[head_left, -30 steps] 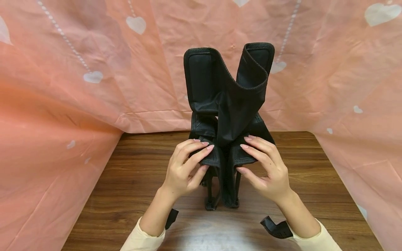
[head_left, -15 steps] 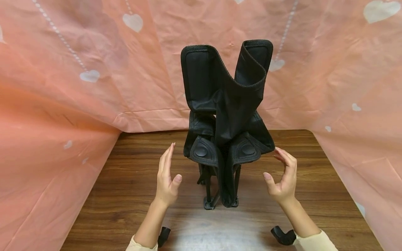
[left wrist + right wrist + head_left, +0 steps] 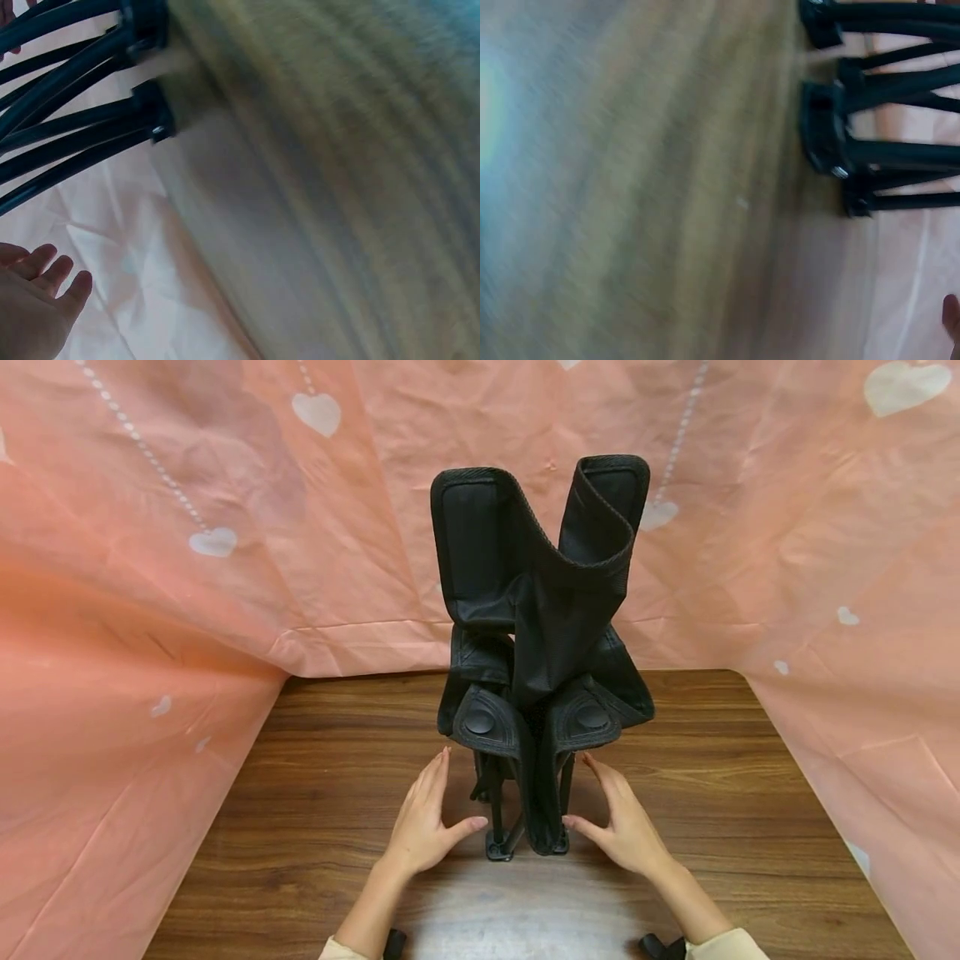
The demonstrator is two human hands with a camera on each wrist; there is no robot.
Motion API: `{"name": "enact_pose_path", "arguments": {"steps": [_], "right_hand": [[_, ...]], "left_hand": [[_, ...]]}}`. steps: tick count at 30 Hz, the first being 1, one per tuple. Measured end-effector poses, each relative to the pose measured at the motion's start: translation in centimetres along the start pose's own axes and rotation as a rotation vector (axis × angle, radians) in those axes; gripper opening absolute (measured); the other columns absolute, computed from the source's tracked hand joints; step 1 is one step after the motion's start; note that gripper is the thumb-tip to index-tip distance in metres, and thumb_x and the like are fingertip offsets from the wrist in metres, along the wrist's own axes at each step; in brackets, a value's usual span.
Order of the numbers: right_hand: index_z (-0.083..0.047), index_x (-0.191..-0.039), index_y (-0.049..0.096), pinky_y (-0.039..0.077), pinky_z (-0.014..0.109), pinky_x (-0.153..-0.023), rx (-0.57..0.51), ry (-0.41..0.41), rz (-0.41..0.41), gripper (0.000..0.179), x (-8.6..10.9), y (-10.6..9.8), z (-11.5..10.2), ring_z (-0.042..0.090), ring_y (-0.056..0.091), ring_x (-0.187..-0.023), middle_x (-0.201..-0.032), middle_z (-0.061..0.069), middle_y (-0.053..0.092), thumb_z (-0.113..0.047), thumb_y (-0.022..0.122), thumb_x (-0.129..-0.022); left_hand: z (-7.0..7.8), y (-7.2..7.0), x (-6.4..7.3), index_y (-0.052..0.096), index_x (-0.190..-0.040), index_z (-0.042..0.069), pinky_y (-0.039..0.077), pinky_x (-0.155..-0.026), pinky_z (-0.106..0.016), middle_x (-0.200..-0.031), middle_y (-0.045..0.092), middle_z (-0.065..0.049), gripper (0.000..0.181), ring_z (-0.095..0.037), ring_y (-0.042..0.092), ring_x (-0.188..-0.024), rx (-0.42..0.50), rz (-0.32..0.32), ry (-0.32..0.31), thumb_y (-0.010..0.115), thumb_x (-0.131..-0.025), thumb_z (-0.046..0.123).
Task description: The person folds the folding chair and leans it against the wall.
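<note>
A folded black camping chair point(image 3: 551, 635) stands upright at the middle of the table in the head view. Its fabric back spreads into two raised flaps, and two corner pockets with round studs sit lower down. Dark tubular legs point(image 3: 82, 124) end in black feet point(image 3: 823, 127). My left hand point(image 3: 420, 822) is just left of the legs, fingers straight and thumb held apart, with nothing in it. On the other side, my right hand point(image 3: 622, 827) has extended fingers close to the right-hand legs; whether its thumb touches them I cannot tell.
The chair stands on a brown wood-grain table point(image 3: 337, 777). Pink cloth point(image 3: 360, 527) with pale hearts hangs behind it and along both sides. Dark curved pieces point(image 3: 660, 946) show beside the wrists at the lower edge.
Both hands have let go of the chair's corner pockets, moved outward, then come down and inward beside the legs. The chair keeps its place.
</note>
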State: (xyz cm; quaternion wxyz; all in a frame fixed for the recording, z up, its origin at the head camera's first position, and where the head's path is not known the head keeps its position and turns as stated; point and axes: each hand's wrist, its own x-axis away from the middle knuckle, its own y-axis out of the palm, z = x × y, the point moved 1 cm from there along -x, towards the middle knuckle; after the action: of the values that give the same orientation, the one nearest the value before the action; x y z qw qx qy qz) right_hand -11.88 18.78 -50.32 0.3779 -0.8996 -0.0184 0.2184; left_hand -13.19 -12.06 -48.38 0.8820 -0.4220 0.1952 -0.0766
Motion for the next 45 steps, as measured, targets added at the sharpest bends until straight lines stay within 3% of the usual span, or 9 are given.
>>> {"name": "enact_pose_path", "arguments": {"steps": [7,14,19,27,35,45], "right_hand": [[-0.001,-0.147,0.035,0.042,0.062,-0.100,0.077,-0.009,-0.050,0.090,0.8,2.0,0.3,0.041,0.047,-0.129,-0.144,0.021,0.047,-0.029,0.082,-0.076],[-0.004,-0.147,0.037,0.042,0.064,-0.099,0.106,0.018,-0.102,0.086,1.3,3.4,0.1,0.041,0.049,-0.129,-0.144,0.022,0.048,-0.039,0.078,-0.079],[-0.007,-0.149,0.033,0.037,0.067,-0.103,0.097,0.026,-0.150,0.087,1.5,4.3,0.0,0.039,0.044,-0.135,-0.150,0.020,0.042,-0.040,0.076,-0.081],[0.003,-0.145,0.037,0.034,0.063,-0.108,0.171,0.060,-0.201,0.081,1.9,5.3,0.0,0.039,0.044,-0.136,-0.146,0.025,0.044,-0.035,0.073,-0.084],[0.006,-0.145,0.035,0.032,0.062,-0.111,0.204,0.067,-0.245,0.078,2.1,5.8,0.2,0.040,0.041,-0.137,-0.146,0.028,0.042,-0.031,0.071,-0.086],[0.004,-0.146,0.036,0.030,0.062,-0.111,0.218,0.049,-0.260,0.077,2.1,5.6,0.3,0.040,0.039,-0.139,-0.146,0.028,0.043,-0.031,0.070,-0.086]], "left_hand": [[-0.4,1.9,0.1,0.010,-0.157,0.014,0.030,-0.114,-0.059,-0.159,0.028,-0.014,0.113,-0.034,0.031,-0.145,-0.029,-0.111,-0.067,0.061,-0.076,0.073],[-0.7,3.5,0.3,0.014,-0.156,0.007,0.028,-0.117,-0.055,-0.159,0.026,-0.017,0.118,-0.035,0.028,-0.146,-0.063,-0.217,-0.108,0.059,-0.074,0.079],[-1.0,4.3,0.6,0.013,-0.155,0.004,0.025,-0.119,-0.054,-0.161,0.022,-0.016,0.121,-0.032,0.023,-0.149,-0.074,-0.273,-0.091,0.058,-0.073,0.080],[-1.0,5.4,0.3,0.025,-0.154,0.010,0.024,-0.120,-0.053,-0.162,0.019,-0.010,0.106,-0.030,0.021,-0.150,-0.076,-0.304,-0.037,0.057,-0.077,0.077],[-0.9,6.1,0.3,0.030,-0.152,0.007,0.025,-0.119,-0.053,-0.161,0.020,-0.015,0.107,-0.032,0.020,-0.149,-0.074,-0.308,-0.050,0.068,-0.074,0.069],[-1.3,6.5,0.5,0.019,-0.154,0.005,0.023,-0.120,-0.055,-0.162,0.017,-0.018,0.113,-0.033,0.016,-0.150,-0.039,-0.346,-0.084,0.075,-0.074,0.061]]}}
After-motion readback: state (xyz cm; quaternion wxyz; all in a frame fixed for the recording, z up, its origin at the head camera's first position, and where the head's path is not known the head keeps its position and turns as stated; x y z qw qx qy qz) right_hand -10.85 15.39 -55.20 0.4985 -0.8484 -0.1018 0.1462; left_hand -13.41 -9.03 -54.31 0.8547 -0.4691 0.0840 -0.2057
